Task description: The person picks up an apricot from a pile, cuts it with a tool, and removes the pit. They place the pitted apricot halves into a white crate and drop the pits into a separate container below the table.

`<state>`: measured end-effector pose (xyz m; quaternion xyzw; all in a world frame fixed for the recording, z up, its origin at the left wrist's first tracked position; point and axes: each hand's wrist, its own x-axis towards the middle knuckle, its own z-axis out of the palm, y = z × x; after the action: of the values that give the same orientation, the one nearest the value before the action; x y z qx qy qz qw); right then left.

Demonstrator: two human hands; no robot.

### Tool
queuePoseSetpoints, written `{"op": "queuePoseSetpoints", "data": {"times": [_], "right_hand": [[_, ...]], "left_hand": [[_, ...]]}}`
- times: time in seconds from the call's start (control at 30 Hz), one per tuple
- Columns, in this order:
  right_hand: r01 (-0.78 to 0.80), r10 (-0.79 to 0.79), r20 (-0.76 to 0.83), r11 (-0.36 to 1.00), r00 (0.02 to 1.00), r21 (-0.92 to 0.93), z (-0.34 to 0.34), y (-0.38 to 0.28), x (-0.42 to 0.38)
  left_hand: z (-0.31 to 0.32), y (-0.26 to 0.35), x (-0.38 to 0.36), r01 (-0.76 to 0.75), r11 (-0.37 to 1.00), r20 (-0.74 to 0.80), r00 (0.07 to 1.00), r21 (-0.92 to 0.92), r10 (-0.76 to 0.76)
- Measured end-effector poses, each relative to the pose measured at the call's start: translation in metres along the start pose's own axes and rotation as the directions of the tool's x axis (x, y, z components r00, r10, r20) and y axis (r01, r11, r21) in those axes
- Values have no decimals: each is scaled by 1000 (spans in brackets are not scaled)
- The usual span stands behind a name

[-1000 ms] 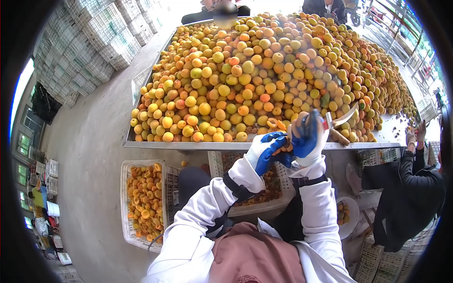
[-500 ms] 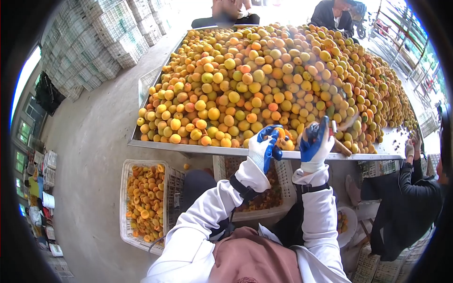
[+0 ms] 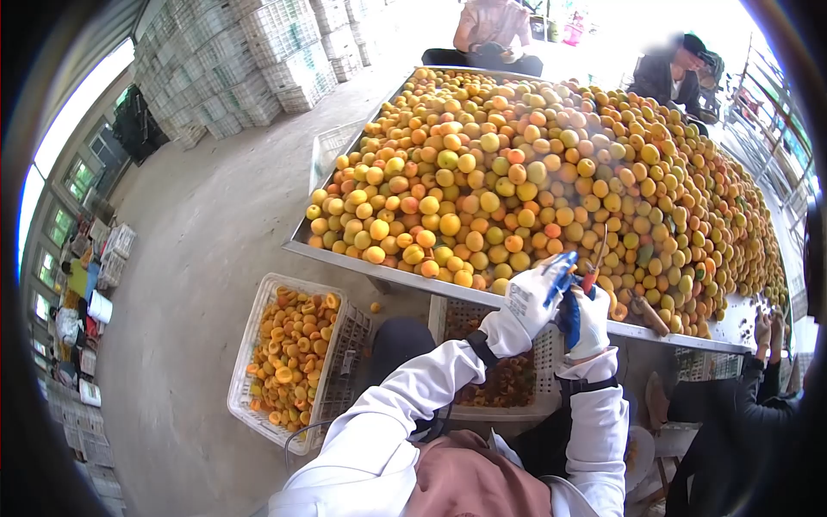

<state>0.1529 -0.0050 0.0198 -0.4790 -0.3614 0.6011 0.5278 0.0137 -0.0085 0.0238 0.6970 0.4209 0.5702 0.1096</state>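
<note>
Apricots (image 3: 482, 198) are heaped on a metal-edged table (image 3: 388, 274). At its near edge, my left hand (image 3: 536, 295), in a white and blue glove, meets my right hand (image 3: 587, 320), gloved alike. The right hand is closed around a small knife (image 3: 591, 279) with a red handle, its thin blade pointing up and away. My left fingers are bent against the right hand; whatever they hold is hidden. A brown wooden piece (image 3: 650, 317) lies on the edge to the right.
Below the table stand a crate of halved apricots (image 3: 251, 398) and another crate (image 3: 546, 379) with darker scraps. Stacked crates (image 3: 215, 69) rise at the back left. People sit at the far side (image 3: 491, 34), (image 3: 672, 77), and a co-worker's hands (image 3: 767, 332) are at the right.
My hands have come together; the opened apricot seen between them is no longer visible. The knife now points upward. The view has shifted, moving the table right and down.
</note>
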Motion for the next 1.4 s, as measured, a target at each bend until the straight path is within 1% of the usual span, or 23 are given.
{"op": "queuePoseSetpoints", "data": {"times": [0.07, 0.1, 0.17, 0.2, 0.23, 0.27, 0.3, 0.4, 0.43, 0.47, 0.5, 0.57, 0.6, 0.67, 0.73, 0.77, 0.83, 0.9, 0.93, 1.03, 1.27, 1.37, 1.4], "right_hand": [[-8, 8, -7, 1000, 1000, -1, 0, -5, -5], [10, -10, -19, 1000, 1000, 12, 1, -8, -7], [33, -33, 4, 999, 999, -29, 1, -19, -15], [275, -285, 6, 919, 959, -284, -5, -16, -9], [468, -507, 70, 723, 859, -507, -14, -12, -2], [487, -561, 83, 625, 824, -610, -20, -17, -5], [486, -590, 58, 601, 805, -634, -24, -20, -5], [403, -609, 6, 517, 793, -756, -39, -31, -5], [403, -631, 4, 491, 776, -772, -46, -30, -3], [352, -623, 3, 438, 782, -827, -53, -31, -2], [298, -615, 1, 381, 789, -875, -60, -31, 0], [235, -637, 7, 274, 771, -932, -72, -29, 8], [220, -638, -27, 305, 770, -926, -69, -32, 7], [207, -636, -56, 331, 770, -921, -66, -34, 5], [276, -613, -81, 465, 786, -841, -64, -30, 9], [287, -627, -58, 435, 777, -854, -61, -29, 10], [334, -622, -20, 447, 783, -830, -51, -31, 1], [343, -635, -5, 425, 773, -838, -48, -29, -1], [355, -637, 7, 419, 771, -836, -47, -29, -2], [346, -626, -3, 434, 780, -832, -49, -31, -4], [428, -623, 75, 440, 779, -789, -58, -35, -12], [475, -656, 96, 430, 749, -768, -55, -38, -19], [480, -622, 103, 476, 776, -736, -52, -41, -22]], "left_hand": [[-5, -6, -1, -222, 940, 85, 975, 260, 206], [-8, -6, 0, -219, 939, 81, 975, 266, 205], [-19, -8, 0, -341, 765, 237, 939, 547, 249], [-34, -1, 7, -323, 734, 270, 943, 597, 195], [-53, 1, 11, -294, 712, 244, 954, 638, 176], [-78, 6, 17, -219, 734, 282, 959, 643, 38], [-111, 17, 22, -202, 744, 234, 970, 637, 63], [-194, 23, 12, -63, 601, 149, 984, 797, -95], [-221, 6, -3, -48, 496, 127, 984, 867, -128], [-246, -3, -18, 5, 361, 116, 943, 932, -312], [-263, -5, -25, 66, 171, 43, 824, 983, -565], [-288, -19, -51, -149, -82, 104, 911, 986, -399], [-285, -20, -45, -159, -83, 114, 911, 984, -396], [-267, -24, -28, -83, 122, 128, 892, 989, -433], [-236, -44, -4, -193, 182, 245, 911, 964, -332], [-219, -56, 8, -228, 196, 285, 891, 954, -353], [-181, -67, 38, -304, 198, 362, 802, 932, -476], [-153, -90, 55, -422, 188, 459, 753, 887, -471], [-142, -92, 62, -427, 188, 463, 756, 885, -463], [-118, -89, 78, -535, 100, 466, 611, 839, -641], [-89, -83, 71, -555, -1, 402, 603, 832, -689], [-98, -102, 68, -375, 69, 350, 765, 925, -540], [-105, -100, 71, -295, 143, 327, 804, 945, -497]]}}
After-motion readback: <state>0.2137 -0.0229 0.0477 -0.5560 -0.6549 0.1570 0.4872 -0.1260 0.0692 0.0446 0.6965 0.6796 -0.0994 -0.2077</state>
